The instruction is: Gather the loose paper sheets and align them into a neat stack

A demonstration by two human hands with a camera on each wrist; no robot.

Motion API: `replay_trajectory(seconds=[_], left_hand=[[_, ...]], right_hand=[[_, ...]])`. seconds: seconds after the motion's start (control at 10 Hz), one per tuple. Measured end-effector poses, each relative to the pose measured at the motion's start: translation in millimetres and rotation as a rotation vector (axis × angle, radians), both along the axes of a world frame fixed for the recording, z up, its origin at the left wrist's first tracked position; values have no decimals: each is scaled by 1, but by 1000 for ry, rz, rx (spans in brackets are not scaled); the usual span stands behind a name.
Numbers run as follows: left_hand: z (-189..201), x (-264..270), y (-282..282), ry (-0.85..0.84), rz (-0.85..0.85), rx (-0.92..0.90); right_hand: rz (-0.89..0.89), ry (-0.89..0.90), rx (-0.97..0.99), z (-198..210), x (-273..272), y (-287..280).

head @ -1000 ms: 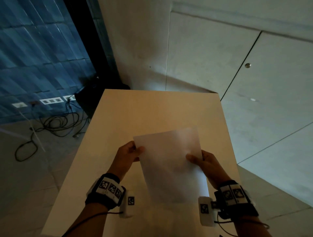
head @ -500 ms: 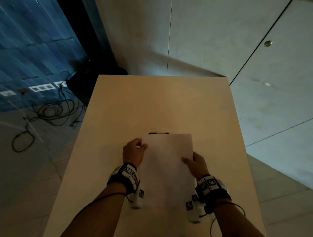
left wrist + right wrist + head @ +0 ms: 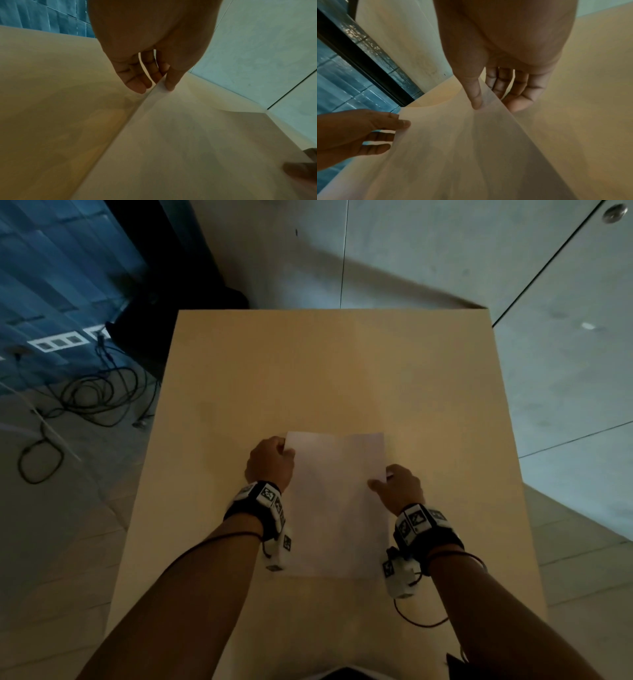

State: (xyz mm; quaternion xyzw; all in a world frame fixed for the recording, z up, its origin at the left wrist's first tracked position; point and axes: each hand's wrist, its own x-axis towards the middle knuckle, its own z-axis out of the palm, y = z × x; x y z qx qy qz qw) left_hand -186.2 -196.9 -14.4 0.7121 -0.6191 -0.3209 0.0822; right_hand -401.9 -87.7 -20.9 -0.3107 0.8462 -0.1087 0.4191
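Note:
White paper sheets (image 3: 337, 505) lie lengthwise on the beige table (image 3: 308, 371), looking like a single stack. My left hand (image 3: 286, 448) pinches the far left corner, thumb (image 3: 169, 81) on top and fingers (image 3: 137, 83) beneath the paper (image 3: 188, 148). My right hand (image 3: 380, 479) pinches the right edge, with its thumb (image 3: 476, 97) on top and fingers (image 3: 518, 97) under the paper (image 3: 462, 148). The held edges curl up slightly. I cannot tell how many sheets there are.
Beyond the paper the tabletop runs to a grey concrete wall (image 3: 428, 251). Left of the table, cables (image 3: 92, 395) lie on the floor beside floor sockets (image 3: 56, 342) and a dark box (image 3: 178, 313). The table's right edge (image 3: 507, 440) borders grey floor.
Both hands have brought the paper down from a raised, tilted hold to the tabletop. The left hand's grip has shifted toward the far corner. The head view has tipped downward.

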Motion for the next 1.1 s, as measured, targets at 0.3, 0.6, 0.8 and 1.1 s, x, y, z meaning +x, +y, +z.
replay_trajectory(seconds=[0.3, 0.6, 0.8, 1.1], left_hand=[[-3, 0, -1, -69, 22, 80], [-2, 39, 52, -25, 30, 123], [-15, 79, 122, -121, -125, 92], [-45, 139, 219, -73, -125, -15]], right_hand=[[-5, 117, -15, -1, 6, 13], [-1, 58, -3, 2, 2, 79], [65, 52, -19, -3, 6, 151], [17, 53, -168, -19, 3, 243]])
